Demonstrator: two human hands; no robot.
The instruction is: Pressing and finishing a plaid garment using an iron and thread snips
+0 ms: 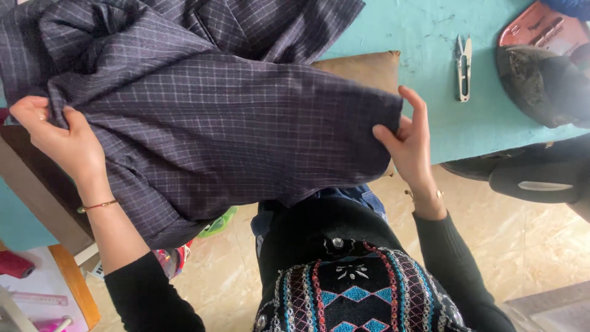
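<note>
Nearest me, my left hand (58,138) and right hand (409,138) each pinch an edge of the dark checked cloth (209,123), fingers pressed onto it. The cloth drapes over the turquoise desk's (430,37) near edge. Farther back, small snips (464,67) lie near the right edge.

Both arms reach forward, left hand (58,138) and right hand (409,144) pinched closed.
</note>
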